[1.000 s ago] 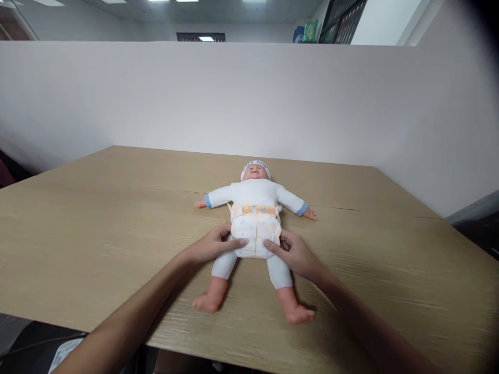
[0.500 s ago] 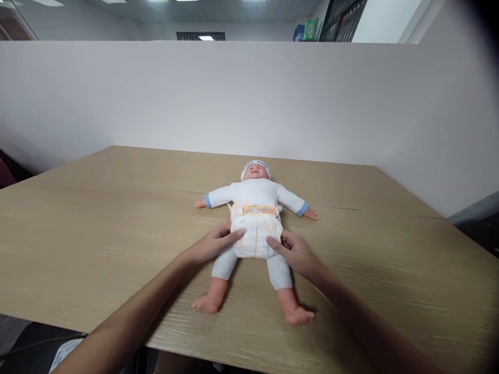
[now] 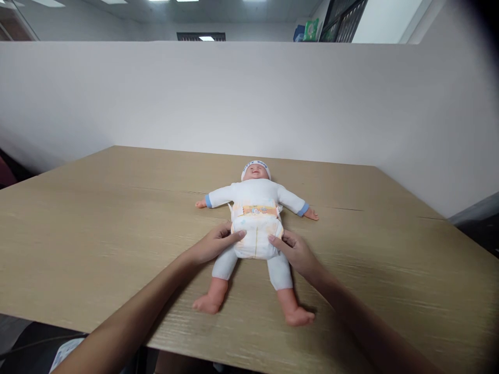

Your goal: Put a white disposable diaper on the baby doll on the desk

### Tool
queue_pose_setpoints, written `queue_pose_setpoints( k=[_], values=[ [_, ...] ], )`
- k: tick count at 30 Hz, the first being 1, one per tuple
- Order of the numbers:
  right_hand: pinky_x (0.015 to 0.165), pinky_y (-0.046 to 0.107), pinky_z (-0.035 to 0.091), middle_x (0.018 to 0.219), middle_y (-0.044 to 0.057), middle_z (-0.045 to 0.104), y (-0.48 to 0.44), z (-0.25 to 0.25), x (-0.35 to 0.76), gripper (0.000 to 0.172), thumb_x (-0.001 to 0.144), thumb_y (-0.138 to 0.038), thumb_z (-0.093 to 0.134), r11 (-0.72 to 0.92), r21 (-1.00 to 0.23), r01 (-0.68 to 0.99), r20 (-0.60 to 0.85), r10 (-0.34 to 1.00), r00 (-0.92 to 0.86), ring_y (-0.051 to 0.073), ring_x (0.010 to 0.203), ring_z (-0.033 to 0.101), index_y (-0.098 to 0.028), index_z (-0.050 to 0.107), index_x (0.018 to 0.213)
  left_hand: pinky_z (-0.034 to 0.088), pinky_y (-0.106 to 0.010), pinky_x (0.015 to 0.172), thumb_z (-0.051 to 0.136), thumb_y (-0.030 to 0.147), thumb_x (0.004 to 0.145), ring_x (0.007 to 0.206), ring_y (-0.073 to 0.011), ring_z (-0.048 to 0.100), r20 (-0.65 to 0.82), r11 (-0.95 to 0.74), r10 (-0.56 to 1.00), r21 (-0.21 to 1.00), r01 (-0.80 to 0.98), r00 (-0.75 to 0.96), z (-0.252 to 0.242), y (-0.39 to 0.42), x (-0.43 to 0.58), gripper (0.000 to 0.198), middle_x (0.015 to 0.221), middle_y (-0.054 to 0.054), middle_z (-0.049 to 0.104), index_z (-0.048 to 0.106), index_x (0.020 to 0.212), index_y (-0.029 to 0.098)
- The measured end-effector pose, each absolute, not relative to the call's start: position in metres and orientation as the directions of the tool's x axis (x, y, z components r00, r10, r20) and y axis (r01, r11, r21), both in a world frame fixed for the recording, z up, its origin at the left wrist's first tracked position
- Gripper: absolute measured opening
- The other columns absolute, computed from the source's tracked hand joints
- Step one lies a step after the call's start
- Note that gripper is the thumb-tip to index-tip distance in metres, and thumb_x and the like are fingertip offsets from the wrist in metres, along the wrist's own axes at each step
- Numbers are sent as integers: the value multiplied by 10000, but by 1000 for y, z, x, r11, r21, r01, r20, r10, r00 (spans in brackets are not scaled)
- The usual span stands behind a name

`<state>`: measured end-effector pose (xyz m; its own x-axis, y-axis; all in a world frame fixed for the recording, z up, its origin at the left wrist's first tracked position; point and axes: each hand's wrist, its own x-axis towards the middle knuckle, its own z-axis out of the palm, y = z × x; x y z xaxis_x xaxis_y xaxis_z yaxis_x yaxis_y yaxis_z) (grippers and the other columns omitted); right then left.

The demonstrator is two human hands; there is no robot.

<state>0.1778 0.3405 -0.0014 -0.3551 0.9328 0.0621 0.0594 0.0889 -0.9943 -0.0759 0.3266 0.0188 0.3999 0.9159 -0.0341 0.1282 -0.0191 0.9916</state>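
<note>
A baby doll (image 3: 255,190) in a white outfit with blue cuffs and a printed white cap lies on its back, arms spread and feet toward me. Round its hips is a white diaper (image 3: 256,241) with an orange printed band at the waist. My left hand (image 3: 216,242) grips the diaper's left edge, thumb on the front and fingers tucked behind. On the opposite edge, my right hand (image 3: 298,252) holds the diaper the same way. The fingertips of both hands are hidden behind the diaper and the doll's hips.
The doll lies on a wide wooden table (image 3: 117,223), whose front edge is close to me. A white partition (image 3: 234,98) rises behind the table. Beyond its top, a green package (image 3: 311,30) is visible. A dark object (image 3: 479,226) stands past the right edge.
Almost nothing differs. My right thumb has shifted very slightly on the diaper; the doll and my left hand stay in place.
</note>
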Motion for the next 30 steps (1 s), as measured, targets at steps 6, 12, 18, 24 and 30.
queue_pose_setpoints(
  k=[6,12,18,24,30],
  values=[
    [900,411,593,1084,64,804,335,3,178,430,844,-598,747,81,-995,59,53,925,-376,304,1037,729,-219,746,1047,544,-419,944,642,549,953,1077,-299,664,-59,10,917,992,124,395,17,327,-77,410,1146,-104,742,724,1046,158],
    [911,418,591,1150,74,789,336,5,188,496,813,-529,825,87,-985,150,7,883,-468,310,1070,719,-199,727,1170,541,-399,939,636,541,958,1057,-279,664,-52,3,913,993,120,405,19,326,-76,390,1140,-92,744,728,1027,168],
    [960,457,578,1105,55,787,343,-2,193,405,836,-529,811,89,-986,144,5,865,-502,311,1062,709,-224,755,1097,541,-437,974,627,555,963,1080,-294,665,-44,-3,905,994,112,423,20,326,-77,412,1182,-102,739,724,1095,176],
    [1022,486,564,1216,65,769,340,0,192,598,744,-442,907,48,-995,88,-6,843,-538,335,1183,688,-241,697,1266,561,-398,907,745,512,891,1072,-292,676,-31,-47,904,984,173,426,20,326,-80,384,1163,-86,749,737,1089,183],
    [1019,488,567,1202,63,775,340,-3,192,548,724,-416,925,59,-995,85,5,846,-534,335,1154,702,-241,725,1204,504,-434,1066,866,410,789,1203,-309,646,39,-148,879,970,195,475,23,327,-80,454,1260,-89,730,735,1169,198]
  ],
)
